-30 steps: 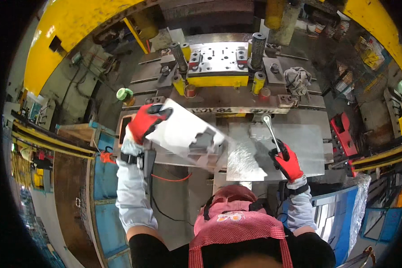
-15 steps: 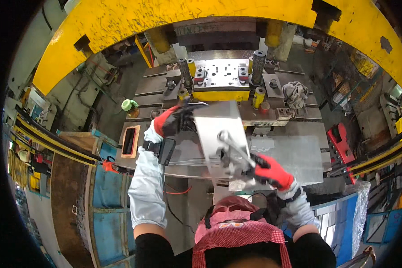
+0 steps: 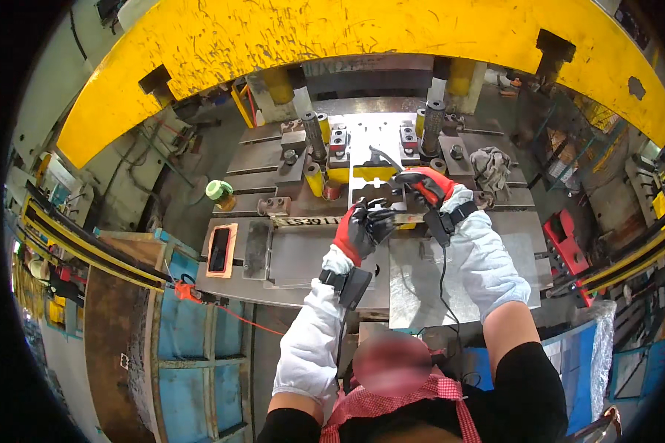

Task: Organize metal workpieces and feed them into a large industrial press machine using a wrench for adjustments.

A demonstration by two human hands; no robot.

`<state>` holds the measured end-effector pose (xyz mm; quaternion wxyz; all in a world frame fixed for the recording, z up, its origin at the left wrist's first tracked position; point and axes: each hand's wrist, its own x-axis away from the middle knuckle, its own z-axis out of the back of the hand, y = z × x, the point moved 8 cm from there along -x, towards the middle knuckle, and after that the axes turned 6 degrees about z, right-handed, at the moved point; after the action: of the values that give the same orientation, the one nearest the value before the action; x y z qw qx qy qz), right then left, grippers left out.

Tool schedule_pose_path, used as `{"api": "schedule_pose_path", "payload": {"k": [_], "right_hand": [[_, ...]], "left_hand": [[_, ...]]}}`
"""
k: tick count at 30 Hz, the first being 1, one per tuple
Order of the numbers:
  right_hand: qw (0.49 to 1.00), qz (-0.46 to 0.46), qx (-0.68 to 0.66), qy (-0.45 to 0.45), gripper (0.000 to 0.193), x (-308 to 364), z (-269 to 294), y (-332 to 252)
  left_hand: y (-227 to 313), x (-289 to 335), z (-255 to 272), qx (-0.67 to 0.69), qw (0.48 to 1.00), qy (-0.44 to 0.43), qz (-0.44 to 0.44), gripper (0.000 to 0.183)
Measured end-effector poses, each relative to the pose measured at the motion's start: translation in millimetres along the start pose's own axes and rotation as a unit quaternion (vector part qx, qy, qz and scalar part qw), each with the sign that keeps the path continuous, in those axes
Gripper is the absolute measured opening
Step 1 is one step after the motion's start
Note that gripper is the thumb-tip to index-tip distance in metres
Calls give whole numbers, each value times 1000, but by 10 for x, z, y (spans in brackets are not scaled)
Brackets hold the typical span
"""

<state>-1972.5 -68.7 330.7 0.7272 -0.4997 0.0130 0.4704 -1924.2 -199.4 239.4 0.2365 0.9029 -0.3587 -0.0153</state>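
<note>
A thin metal sheet (image 3: 359, 175) with cut-outs near its near end lies over the die block (image 3: 336, 174) and sticks out toward me. My left hand (image 3: 366, 230), in a red and black glove, has its fingers bent round the sheet's near edge, and the fingertips are partly hidden. My right hand (image 3: 427, 186), gloved alike, is closed on a grey metal wrench (image 3: 386, 157) just right of the sheet. The wrench's far end points away and left, over the sheet. The right-hand fingers cover its lower part.
Guide posts (image 3: 434, 118) flank the die under a yellow press beam (image 3: 310, 37). A larger sheet (image 3: 428, 292) lies at the table's near right. On the left are a phone (image 3: 219, 247) and a green-capped jar (image 3: 219, 193); a grey rag (image 3: 490, 168) lies at right.
The metal sheet has gone from being held up and tilted above the table to lying on the die. Both hands moved with it: the right one away from me with the wrench, the left one nearer.
</note>
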Motion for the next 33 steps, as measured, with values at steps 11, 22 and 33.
{"api": "schedule_pose_path", "payload": {"k": [11,22,33], "right_hand": [[858,-295,-24,421,50,744,111,-176],[655,-381,-92,646,18,3880,-1079,71],[617,-366,-107,689,17,3754,-1056,-105]], "left_hand": [[-40,-75,234,48,992,109,-40,46],[-28,-107,254,75,995,61,-31,46],[-59,-117,148,61,992,110,-31,43]]}}
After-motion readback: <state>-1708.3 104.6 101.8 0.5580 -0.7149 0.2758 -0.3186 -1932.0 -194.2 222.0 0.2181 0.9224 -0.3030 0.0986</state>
